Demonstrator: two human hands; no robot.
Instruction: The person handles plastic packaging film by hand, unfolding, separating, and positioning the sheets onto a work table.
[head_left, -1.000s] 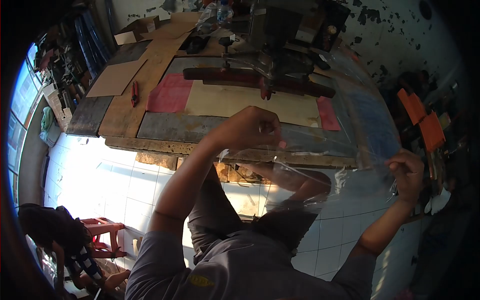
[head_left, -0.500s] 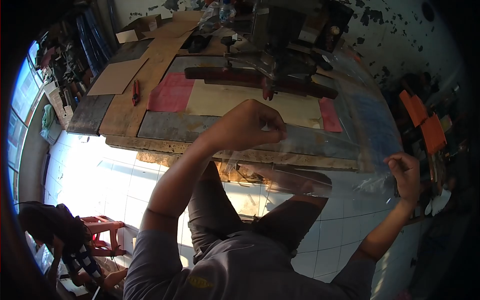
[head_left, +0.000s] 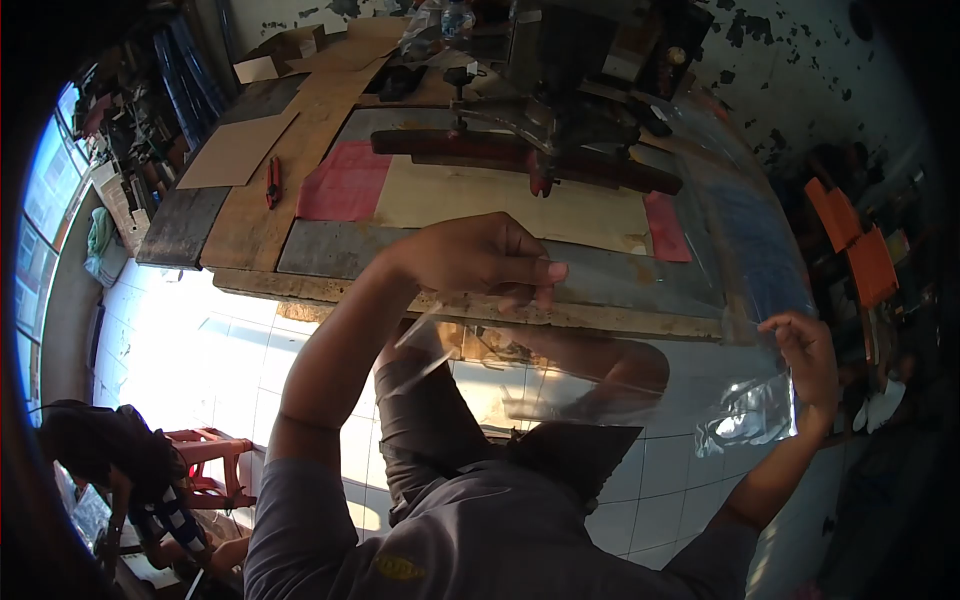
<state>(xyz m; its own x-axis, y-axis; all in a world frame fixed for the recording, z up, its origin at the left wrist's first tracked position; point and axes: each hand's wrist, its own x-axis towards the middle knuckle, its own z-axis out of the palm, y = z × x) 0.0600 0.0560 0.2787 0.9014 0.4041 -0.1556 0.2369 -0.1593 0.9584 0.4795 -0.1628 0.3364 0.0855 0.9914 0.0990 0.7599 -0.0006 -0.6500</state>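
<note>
A sheet of clear plastic film (head_left: 745,412) stretches between my two hands in front of the bench, its loose part hanging over my lap. My left hand (head_left: 485,258) pinches the film at its left end, fingers pressed together and pointing right. At the film's right end, my right hand (head_left: 808,362) is closed on its edge, with bright folds just below. Beyond my left hand, a cream sheet (head_left: 500,205) lies on the grey bed with pink pieces (head_left: 345,182) at its ends. A dark red press bar (head_left: 510,160) stands over the sheet.
A red cutter knife (head_left: 273,183) and a cardboard piece (head_left: 240,150) lie on the left of the bench (head_left: 235,230). Blue-tinted plastic (head_left: 775,250) covers its right side. A person (head_left: 120,480) is at lower left, near a red stool (head_left: 210,460). Orange panels (head_left: 870,265) stand right.
My left hand has shifted slightly left and down, turning its fingers downward. My right hand has lowered slightly. The film has dropped, and its right end catches more light.
</note>
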